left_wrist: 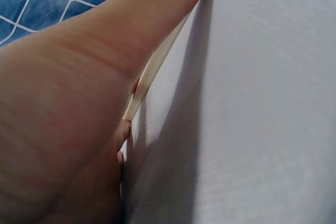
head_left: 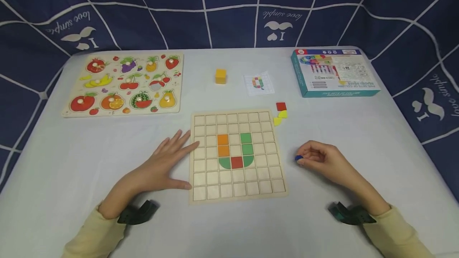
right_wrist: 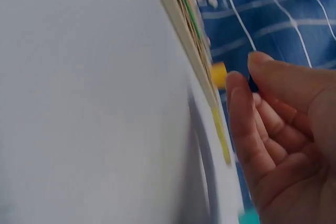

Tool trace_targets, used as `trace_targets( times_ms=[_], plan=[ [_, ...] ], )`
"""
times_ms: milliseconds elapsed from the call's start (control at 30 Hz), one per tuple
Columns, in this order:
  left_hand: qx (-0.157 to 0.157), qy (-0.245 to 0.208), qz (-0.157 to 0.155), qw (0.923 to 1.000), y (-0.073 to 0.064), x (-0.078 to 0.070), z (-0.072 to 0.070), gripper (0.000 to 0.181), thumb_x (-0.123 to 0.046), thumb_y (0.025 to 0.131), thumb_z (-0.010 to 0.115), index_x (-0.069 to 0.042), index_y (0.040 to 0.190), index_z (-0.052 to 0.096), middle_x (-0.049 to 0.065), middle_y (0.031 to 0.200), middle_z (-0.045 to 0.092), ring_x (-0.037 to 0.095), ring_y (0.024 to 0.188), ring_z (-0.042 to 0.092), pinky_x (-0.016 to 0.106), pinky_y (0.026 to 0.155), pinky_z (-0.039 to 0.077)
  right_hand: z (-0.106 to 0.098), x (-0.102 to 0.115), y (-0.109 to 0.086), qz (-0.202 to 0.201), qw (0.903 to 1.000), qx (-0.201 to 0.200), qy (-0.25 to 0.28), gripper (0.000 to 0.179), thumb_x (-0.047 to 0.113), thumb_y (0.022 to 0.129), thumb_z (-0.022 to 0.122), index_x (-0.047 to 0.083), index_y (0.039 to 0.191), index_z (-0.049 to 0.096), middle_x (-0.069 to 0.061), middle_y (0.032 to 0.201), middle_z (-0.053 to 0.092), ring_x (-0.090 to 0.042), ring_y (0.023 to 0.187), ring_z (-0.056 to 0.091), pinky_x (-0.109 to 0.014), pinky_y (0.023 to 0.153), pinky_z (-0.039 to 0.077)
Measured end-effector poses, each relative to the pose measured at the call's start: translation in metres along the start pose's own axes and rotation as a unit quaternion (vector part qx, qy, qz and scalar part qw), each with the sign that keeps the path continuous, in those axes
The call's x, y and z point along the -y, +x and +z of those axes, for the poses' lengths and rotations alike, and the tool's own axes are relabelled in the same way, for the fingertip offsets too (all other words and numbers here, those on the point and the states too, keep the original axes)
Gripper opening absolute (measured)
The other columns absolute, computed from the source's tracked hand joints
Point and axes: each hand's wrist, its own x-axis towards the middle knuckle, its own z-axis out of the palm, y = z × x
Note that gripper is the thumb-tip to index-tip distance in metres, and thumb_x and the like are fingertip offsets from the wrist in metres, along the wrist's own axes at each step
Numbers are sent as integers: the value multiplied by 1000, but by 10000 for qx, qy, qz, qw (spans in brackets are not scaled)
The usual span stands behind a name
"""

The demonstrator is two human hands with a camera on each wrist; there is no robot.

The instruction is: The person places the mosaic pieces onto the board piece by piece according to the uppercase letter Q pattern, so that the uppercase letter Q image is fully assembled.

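Note:
A wooden grid board [head_left: 222,192] lies mid-table, bearing a U of tiles: orange squares [head_left: 223,145] on the left, green squares [head_left: 246,143] on the right, a red square [head_left: 237,162] at the bottom between two green rounded corner tiles. My left hand [head_left: 157,170] spreads its fingers along the board's left edge, fingertips touching the frame. To the right of the board, my right hand [head_left: 328,162] pinches a small dark blue tile [head_left: 299,157] between thumb and forefinger. In the right wrist view, most of that tile [right_wrist: 253,84] is hidden by the fingertips.
Beyond the board's upper right corner lie a loose red square [head_left: 281,106] and yellow rounded tiles [head_left: 283,114]. Farther back are a fruit peg puzzle [head_left: 118,108], a yellow-orange cube [head_left: 220,76], a paper pattern card [head_left: 267,86] and a teal-sided box [head_left: 337,75].

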Motion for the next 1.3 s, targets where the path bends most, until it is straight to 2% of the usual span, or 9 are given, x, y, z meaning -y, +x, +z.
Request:
trace_targets(
  times_ms=[233, 433, 733, 1033, 1300],
  plan=[
    [5, -54, 9, 10000, -1, 1, 1, 108, -61, 64, 75, -19, 150, 24, 8, 156, 3, 27, 139, -8, 53, 107, -1, 18, 15, 27, 166, 9939, 400, 1017, 14, -5, 80, 69, -4, 91, 61, -11, 80, 64, -20, 68, 63, -30, 59, 54],
    [8, -45, -12, 10000, -1, 0, 0, 108, -60, 63, 76, -18, 149, 25, 9, 156, 3, 27, 139, -8, 53, 107, 0, 33, 22, 37, 197, 9867, 508, 1535, 12, -7, 83, 66, -9, 93, 60, -20, 79, 63, -22, 66, 64, -32, 57, 54],
    [2, 0, 28, 10000, -1, 1, 0, 108, -64, 64, 73, -20, 150, 23, 8, 156, 1, 27, 139, -9, 52, 107, -1, 52, 23, 37, 356, 9822, 408, 1798, 9, -6, 86, 62, -12, 92, 62, -19, 76, 66, -19, 58, 63, -30, 57, 54],
    [9, 53, -9, 10000, 0, 1, 0, 108, -59, 63, 77, -19, 149, 25, 8, 156, 3, 26, 139, -9, 52, 107, -1, 61, 23, 37, 696, 9821, 422, 1699, 11, -1, 88, 61, -11, 91, 64, -14, 73, 68, -19, 58, 65, -28, 58, 54],
    [23, 31, 7, 10000, 0, 0, -1, 109, -55, 63, 79, -16, 149, 25, 10, 155, 3, 27, 139, -8, 51, 107, -1, 65, 23, 36, 495, 9759, 749, 1991, 15, -8, 90, 53, -16, 101, 60, -19, 82, 68, -20, 70, 68, -34, 63, 54]
  ],
)
